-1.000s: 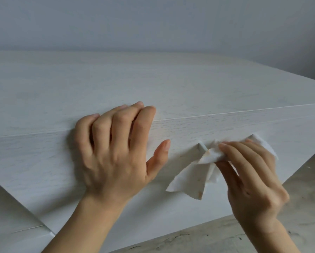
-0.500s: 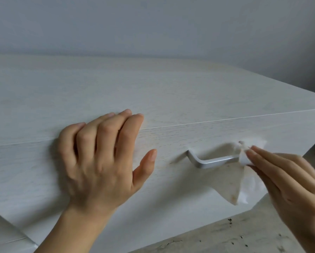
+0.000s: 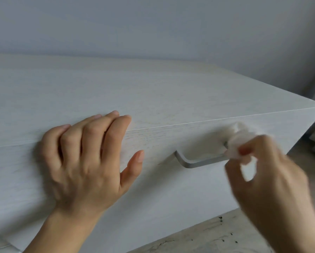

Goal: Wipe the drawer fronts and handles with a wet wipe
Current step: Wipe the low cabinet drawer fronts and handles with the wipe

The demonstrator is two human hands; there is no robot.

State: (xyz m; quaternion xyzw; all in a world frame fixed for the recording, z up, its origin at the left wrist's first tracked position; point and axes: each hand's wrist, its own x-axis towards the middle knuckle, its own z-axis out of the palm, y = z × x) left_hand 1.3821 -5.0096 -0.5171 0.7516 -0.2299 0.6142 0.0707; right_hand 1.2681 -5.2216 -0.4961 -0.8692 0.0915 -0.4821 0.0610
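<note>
Now the right hand (image 3: 273, 181) has bunched the once-hanging wet wipe (image 3: 238, 137).

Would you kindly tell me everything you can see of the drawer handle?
The handle is a slim, flat bar, grey with a matte metal look, mounted horizontally on the white wood-grain drawer front. Its left end bends back to meet the front, leaving a gap behind the bar. Its right end is hidden by the bunched white wet wipe, which the right hand holds against it. The left hand does not touch it.
</note>
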